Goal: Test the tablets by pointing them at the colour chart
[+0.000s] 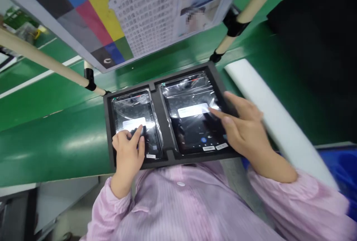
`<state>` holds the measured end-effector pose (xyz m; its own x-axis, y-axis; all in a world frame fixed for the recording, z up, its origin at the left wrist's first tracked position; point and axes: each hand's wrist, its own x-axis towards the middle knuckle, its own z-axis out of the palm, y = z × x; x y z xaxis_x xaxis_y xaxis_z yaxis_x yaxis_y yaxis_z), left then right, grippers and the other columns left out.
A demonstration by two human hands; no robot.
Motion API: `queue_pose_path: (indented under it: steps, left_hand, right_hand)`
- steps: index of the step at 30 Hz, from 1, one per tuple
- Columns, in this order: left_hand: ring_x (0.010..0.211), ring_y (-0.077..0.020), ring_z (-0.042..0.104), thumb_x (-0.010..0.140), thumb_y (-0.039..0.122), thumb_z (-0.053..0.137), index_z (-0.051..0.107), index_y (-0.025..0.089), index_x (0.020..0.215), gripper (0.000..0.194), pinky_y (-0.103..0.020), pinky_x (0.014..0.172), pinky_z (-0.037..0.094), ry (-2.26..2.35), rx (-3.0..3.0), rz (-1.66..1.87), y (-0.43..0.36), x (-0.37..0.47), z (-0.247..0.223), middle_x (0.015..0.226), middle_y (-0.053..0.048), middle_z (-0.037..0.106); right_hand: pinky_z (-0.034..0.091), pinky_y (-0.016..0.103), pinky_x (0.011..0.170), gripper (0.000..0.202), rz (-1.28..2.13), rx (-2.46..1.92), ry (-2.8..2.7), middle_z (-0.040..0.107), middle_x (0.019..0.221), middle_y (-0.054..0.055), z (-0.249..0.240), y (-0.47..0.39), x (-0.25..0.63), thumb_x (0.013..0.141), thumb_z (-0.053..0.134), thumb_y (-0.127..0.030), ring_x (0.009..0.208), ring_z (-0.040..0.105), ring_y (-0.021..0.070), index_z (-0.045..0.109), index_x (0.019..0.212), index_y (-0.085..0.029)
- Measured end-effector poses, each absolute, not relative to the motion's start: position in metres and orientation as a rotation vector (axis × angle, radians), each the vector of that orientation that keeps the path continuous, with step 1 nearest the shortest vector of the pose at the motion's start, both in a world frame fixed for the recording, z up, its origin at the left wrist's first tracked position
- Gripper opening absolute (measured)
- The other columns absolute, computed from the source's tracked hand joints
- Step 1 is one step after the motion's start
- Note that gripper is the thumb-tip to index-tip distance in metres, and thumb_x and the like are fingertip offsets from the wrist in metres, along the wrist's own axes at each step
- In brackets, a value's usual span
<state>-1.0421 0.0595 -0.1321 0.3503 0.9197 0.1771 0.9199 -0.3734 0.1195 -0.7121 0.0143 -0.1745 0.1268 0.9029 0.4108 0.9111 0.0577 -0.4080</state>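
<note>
Nearest me are pink sleeves [173,211]. The left hand [128,151] rests loosely curled on the left bagged tablet [136,122], thumb and forefinger pressing its screen, gripping nothing. The right hand [242,127], fingers spread, taps the right bagged tablet [192,114]. Both tablets lie side by side in a black tray [164,129] on the green belt [55,133]. Beyond hangs a colour chart [95,14].
</note>
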Motion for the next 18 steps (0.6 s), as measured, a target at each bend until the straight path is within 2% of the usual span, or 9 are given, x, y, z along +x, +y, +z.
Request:
queue_pose_path:
  steps: [5, 9, 13, 15, 18]
  left_hand:
    - [0.098, -0.0262, 0.042, 0.098, 0.029, 0.051, 0.071, 0.027, 0.128, 0.036, -0.045, 0.091, 0.041, -1.797, -2.561, -0.284, 0.062, -1.031, -0.132, 0.102, -0.011, 0.046]
    - [0.097, -0.0271, 0.043, 0.097, 0.032, 0.053, 0.07, 0.029, 0.128, 0.036, -0.046, 0.088, 0.042, -1.802, -2.519, -0.218, 0.064, -1.023, -0.135, 0.103, -0.011, 0.048]
    - [0.102, -0.0286, 0.046, 0.099, 0.035, 0.049, 0.065, 0.024, 0.134, 0.04, -0.049, 0.092, 0.045, -1.855, -2.462, -0.295, 0.067, -1.042, -0.132, 0.106, -0.013, 0.05]
    - [0.111, -0.0305, 0.048, 0.099, 0.035, 0.048, 0.061, 0.02, 0.137, 0.043, -0.054, 0.1, 0.043, -1.97, -2.384, -0.375, 0.072, -1.066, -0.132, 0.113, -0.015, 0.051]
    - [0.135, -0.035, 0.042, 0.098, 0.035, 0.046, 0.045, 0.012, 0.149, 0.056, -0.059, 0.114, 0.035, -2.272, -2.339, -0.521, 0.08, -1.104, -0.143, 0.138, -0.022, 0.047]
  right_hand:
    - [0.042, 0.048, 0.115, 0.046, 0.018, -1.714, -1.614, 0.044, 0.153, 0.01, -0.18, 0.015, -0.708, 0.104, 0.035, -0.034, 0.137, 0.049, 0.0292, 0.074, 0.119, -0.013]
    - [0.046, 0.046, 0.112, 0.047, -0.019, -1.696, -1.645, 0.05, 0.148, 0.011, -0.185, 0.018, -0.708, 0.104, 0.035, -0.034, 0.133, 0.053, 0.0281, 0.073, 0.12, -0.011]
    - [0.048, 0.042, 0.11, 0.049, -0.024, -1.708, -1.606, 0.053, 0.144, 0.013, -0.186, 0.018, -0.706, 0.104, 0.034, -0.035, 0.128, 0.057, 0.0264, 0.072, 0.122, -0.011]
    - [0.049, 0.041, 0.109, 0.051, -0.002, -1.726, -1.573, 0.054, 0.142, 0.015, -0.188, 0.02, -0.704, 0.104, 0.034, -0.04, 0.125, 0.059, 0.0259, 0.071, 0.124, -0.011]
    - [0.05, 0.043, 0.107, 0.065, -0.023, -1.817, -1.504, 0.056, 0.138, 0.019, -0.195, 0.025, -0.697, 0.101, 0.033, -0.055, 0.117, 0.063, 0.028, 0.07, 0.127, -0.008]
